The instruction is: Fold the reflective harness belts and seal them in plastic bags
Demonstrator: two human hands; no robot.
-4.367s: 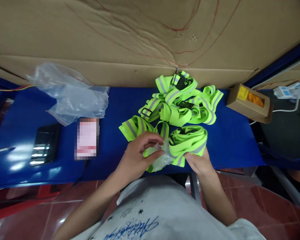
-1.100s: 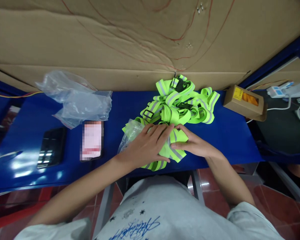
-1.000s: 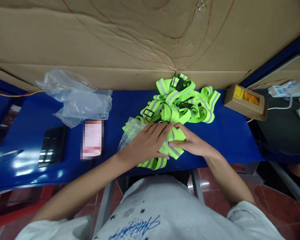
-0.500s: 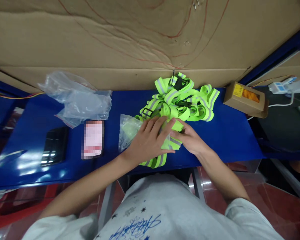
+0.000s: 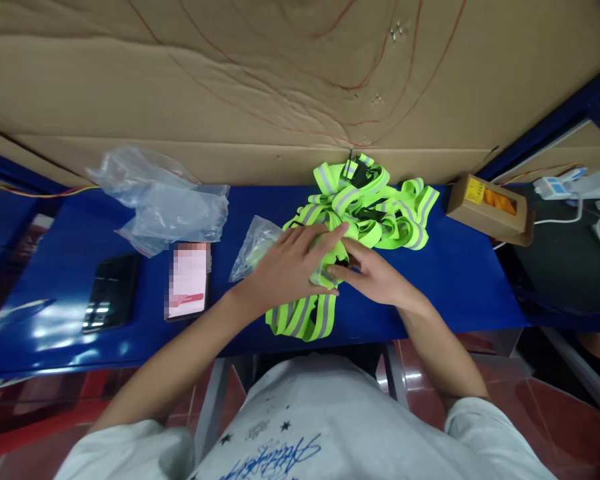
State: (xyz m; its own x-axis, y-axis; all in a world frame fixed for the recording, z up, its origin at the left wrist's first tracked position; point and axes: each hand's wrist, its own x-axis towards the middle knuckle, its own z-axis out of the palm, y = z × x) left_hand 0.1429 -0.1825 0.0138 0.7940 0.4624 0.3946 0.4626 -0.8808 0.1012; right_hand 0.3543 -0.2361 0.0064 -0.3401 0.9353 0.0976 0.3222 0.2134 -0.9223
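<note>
Bundle (image 5: 336,256): between the hands, seemingly partway into the bag (image 5: 256,248), not fully in.
Left hand (image 5: 291,262): fingers holding the bag.
Right hand (image 5: 380,277): fingers curled on the bundle.
Straps (image 5: 349,200): loose heap behind the hands on the worktop (image 5: 440,280), unbagged.
Other bags (image 5: 175,210): lying left, apparently unfilled.

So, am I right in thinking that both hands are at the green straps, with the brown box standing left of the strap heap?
Not quite: the head view shows the brown box standing right of the strap heap. The left hand and right hand are indeed at the green straps.
</note>
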